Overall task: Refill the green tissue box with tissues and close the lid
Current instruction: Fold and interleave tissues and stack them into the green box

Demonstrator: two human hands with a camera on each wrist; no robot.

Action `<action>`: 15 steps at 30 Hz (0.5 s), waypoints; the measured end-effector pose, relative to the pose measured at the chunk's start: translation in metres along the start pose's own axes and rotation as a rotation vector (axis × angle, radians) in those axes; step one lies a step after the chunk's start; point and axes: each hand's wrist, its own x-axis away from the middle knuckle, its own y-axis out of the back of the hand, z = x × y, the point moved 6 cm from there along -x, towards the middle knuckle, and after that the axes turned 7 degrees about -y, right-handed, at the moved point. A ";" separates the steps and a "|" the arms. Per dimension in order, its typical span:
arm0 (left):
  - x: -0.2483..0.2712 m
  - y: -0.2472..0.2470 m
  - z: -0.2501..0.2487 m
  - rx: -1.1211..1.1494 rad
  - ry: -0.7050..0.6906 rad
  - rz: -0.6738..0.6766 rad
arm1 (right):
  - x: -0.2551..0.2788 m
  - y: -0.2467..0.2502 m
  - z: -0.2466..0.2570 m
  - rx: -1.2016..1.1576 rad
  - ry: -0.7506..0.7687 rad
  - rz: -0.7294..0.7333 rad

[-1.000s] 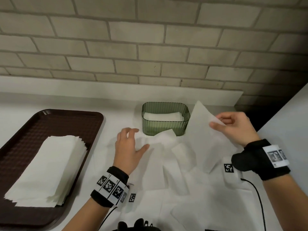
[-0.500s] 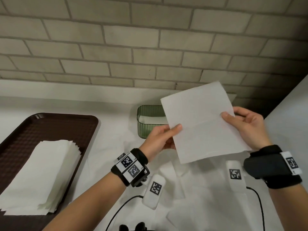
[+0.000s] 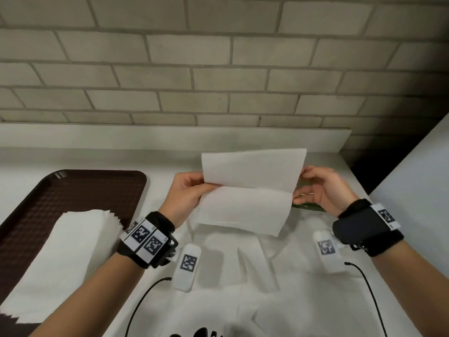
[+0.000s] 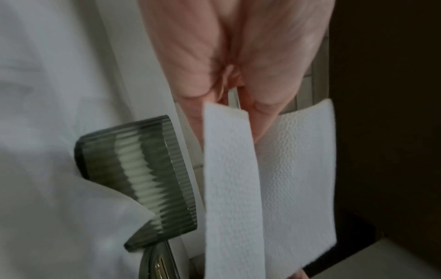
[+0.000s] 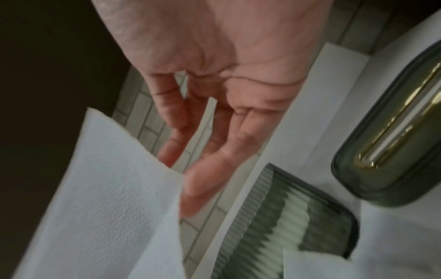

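Observation:
A white tissue sheet hangs in the air between my hands, bent along a horizontal middle crease. My left hand pinches its left edge and my right hand pinches its right edge. In the head view the sheet hides the green tissue box; only a green sliver shows under my right hand. The left wrist view shows the ribbed green box, with white tissues inside, beside the sheet. In the right wrist view the box stands open, and its green lid with a gold slot lies apart beside it.
A brown tray at the left holds a stack of tissues. Several loose tissues lie spread over the white counter in front of me. A brick wall backs the counter. A dark gap bounds it at the right.
My left hand left the counter tissues and took the sheet's left edge. The sheet, flat and upright half a second ago, now bends along its middle crease and covers the box.

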 end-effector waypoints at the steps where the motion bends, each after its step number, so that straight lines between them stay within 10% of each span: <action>1: 0.000 0.005 0.000 -0.026 -0.001 0.003 | -0.004 -0.006 -0.005 0.005 -0.047 0.036; 10: -0.042 0.028 -0.029 -0.101 0.096 0.074 | -0.040 -0.057 -0.009 0.402 -0.025 0.382; 15: -0.084 0.034 -0.031 -0.569 0.033 0.045 | -0.075 -0.046 0.034 0.372 0.137 0.005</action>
